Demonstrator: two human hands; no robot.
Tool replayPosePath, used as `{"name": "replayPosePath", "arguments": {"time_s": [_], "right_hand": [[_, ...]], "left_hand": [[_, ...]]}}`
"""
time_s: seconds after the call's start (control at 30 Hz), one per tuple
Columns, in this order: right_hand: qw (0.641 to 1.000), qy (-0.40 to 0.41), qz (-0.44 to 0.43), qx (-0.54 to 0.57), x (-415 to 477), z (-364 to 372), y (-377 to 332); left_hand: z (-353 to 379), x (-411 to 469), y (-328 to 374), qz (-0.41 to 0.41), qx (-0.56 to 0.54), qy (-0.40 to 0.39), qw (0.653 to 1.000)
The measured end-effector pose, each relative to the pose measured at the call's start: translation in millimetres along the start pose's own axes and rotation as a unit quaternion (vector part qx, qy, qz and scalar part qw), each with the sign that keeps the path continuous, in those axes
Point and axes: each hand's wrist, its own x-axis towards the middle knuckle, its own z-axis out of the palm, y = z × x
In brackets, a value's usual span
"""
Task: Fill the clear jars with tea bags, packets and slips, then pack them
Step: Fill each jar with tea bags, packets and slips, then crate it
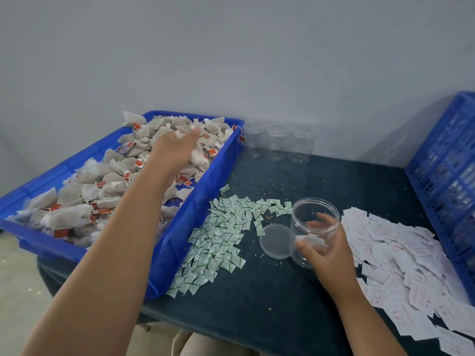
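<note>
A blue tray (195,217) on the left is heaped with white tea bags (84,199) bearing red tags. My left hand (174,150) reaches into the far end of the heap, blurred, its fingers closing on a tea bag. My right hand (326,247) grips a clear open jar (314,227), tilted toward the left; one tea bag lies inside it. The jar's clear lid (275,241) lies flat just left of it. Green-and-white packets (223,235) spread between the tray and the jar. White slips (401,265) with red print lie heaped to the right.
Three clear jars (277,142) stand in a row by the wall behind the tray. A blue slatted crate (447,181) stands at the right edge. The table has a dark cloth (282,299) sprinkled with small grains.
</note>
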Motion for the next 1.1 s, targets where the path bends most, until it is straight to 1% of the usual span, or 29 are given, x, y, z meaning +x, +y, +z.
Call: {"name": "replayPosePath", "arguments": {"time_s": [0.07,0.13,0.2,0.27,0.33,0.43,0.53,0.63,0.7,0.87,0.93,1.03,1.1], "right_hand": [[1.000,-0.010,-0.008,-0.019,-1,1,-1],[0.999,-0.014,-0.016,-0.036,-2,1,-4],[0.999,-0.014,-0.022,-0.043,-2,0,-6],[0.999,-0.017,-0.020,-0.047,-3,0,-6],[0.999,-0.020,-0.013,-0.043,-3,-1,-5],[0.999,-0.027,-0.016,-0.043,-2,-1,-5],[0.999,-0.020,-0.017,-0.039,-2,-2,-8],[0.999,-0.018,-0.015,-0.048,-2,-2,-9],[0.999,-0.019,-0.015,-0.040,-2,-2,-9],[1.000,-0.017,-0.007,-0.017,-3,-2,-8],[1.000,-0.015,-0.006,-0.016,-3,-2,-9],[1.000,-0.011,-0.017,-0.020,-3,-2,-9],[1.000,-0.007,-0.019,-0.021,-3,-3,-9]], "left_hand": [[8,-23,27,0.054,-0.016,-0.072,0.996],[23,-48,49,0.106,-0.059,-0.152,0.981],[43,-71,64,0.115,-0.084,-0.233,0.962],[69,-88,68,0.117,-0.057,-0.294,0.947],[93,-102,64,0.105,-0.025,-0.334,0.936],[118,-115,55,0.092,0.042,-0.376,0.921],[125,-118,52,0.109,0.118,-0.407,0.899],[124,-120,55,0.157,0.171,-0.391,0.891],[123,-122,58,0.171,0.191,-0.374,0.891],[118,-121,65,0.133,0.142,-0.388,0.901],[115,-121,67,0.120,0.121,-0.402,0.900],[118,-127,66,0.070,0.067,-0.470,0.877],[121,-131,65,0.063,0.080,-0.499,0.861]]}}
